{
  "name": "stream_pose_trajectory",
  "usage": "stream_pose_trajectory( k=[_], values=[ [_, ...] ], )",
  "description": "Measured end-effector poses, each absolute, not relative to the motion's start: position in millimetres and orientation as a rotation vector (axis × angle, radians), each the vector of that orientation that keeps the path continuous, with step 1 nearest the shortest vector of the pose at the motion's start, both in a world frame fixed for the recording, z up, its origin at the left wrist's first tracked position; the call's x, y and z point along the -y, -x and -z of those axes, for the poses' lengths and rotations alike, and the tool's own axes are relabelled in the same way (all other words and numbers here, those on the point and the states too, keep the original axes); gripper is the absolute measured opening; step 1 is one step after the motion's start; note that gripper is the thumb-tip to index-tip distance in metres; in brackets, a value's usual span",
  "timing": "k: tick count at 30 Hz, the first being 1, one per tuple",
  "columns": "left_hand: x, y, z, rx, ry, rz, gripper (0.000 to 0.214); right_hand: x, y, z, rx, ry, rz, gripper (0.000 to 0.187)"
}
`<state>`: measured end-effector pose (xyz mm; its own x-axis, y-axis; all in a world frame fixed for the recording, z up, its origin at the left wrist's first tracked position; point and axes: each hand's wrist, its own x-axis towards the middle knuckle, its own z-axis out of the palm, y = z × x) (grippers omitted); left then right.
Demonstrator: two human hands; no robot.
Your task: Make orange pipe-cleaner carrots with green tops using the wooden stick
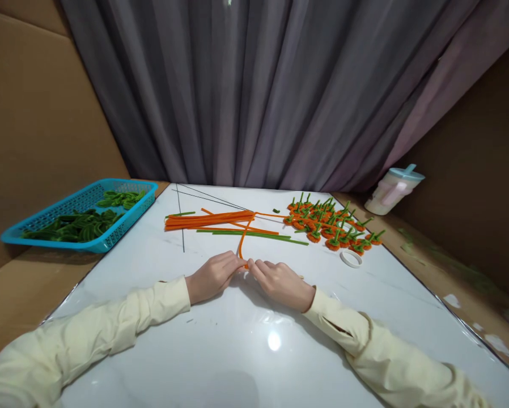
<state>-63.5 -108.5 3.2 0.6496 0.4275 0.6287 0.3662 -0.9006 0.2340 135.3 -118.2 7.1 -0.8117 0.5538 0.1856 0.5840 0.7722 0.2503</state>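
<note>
The white table (161, 351) fills the lower view, and everything here sits on or beside it. At 10 o'clock from the hands is the blue basket (105, 242), with coiled green pieces inside; at 2 o'clock is the cluster of orange-and-green pieces (328, 233), green stalks mostly pointing up. The left hand (216, 275) and right hand (282, 281) meet at the middle, nearly touching at the tips. At 11 o'clock, just beyond them, lies the orange bundle (207, 220), with loose green strips (254, 233) along its near side.

The orange strip (241, 245) is between the 2 hands, its near end at the fingertips and its length rising toward 12 o'clock, across the green strips. It looks fuzzy and thin, so I judge it very light, soft outside, bendable enough to keep a curve, not slippery and hardly fragile. The best hold is probably a fingertip pinch close to the bend, leaving the long tail free.

The fingers of each hand are closed in a small pinch on that near end, with no wide gap; the exact contact of the right thumb is hidden.
</note>
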Motion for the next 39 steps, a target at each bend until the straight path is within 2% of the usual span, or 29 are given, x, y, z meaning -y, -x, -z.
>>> stream_pose_trajectory(
  k=[2,6,12,14,19,28,34,39],
  values=[
    [108,64,-3,-0.681,-2.76,-1.079,0.022,118,-136,-8,2.795,0.982,0.192,0.021],
    [107,65,-1,-0.665,-2.777,-1.071,0.024,116,-137,-17,2.534,0.963,-0.542,0.018],
    [106,65,2,-0.558,-2.798,-1.103,0.023,110,-137,-32,1.956,0.935,-1.69,0.036],
    [106,64,1,-0.534,-2.798,-1.097,0.02,108,-136,-32,1.804,0.918,-1.919,0.039],
    [107,63,-1,-0.574,-2.763,-1.074,0.016,108,-136,-28,1.695,0.84,-2.025,0.037],
    [109,64,3,-0.571,-2.611,-1.093,0.015,109,-134,-25,1.867,0.854,-1.786,0.041],
    [108,64,2,-0.541,-2.597,-1.127,0.02,108,-133,-22,1.683,0.848,-1.972,0.039],
    [108,63,1,-0.583,-2.558,-1.083,0.016,106,-135,-22,1.686,0.842,-1.999,0.039]
  ],
)
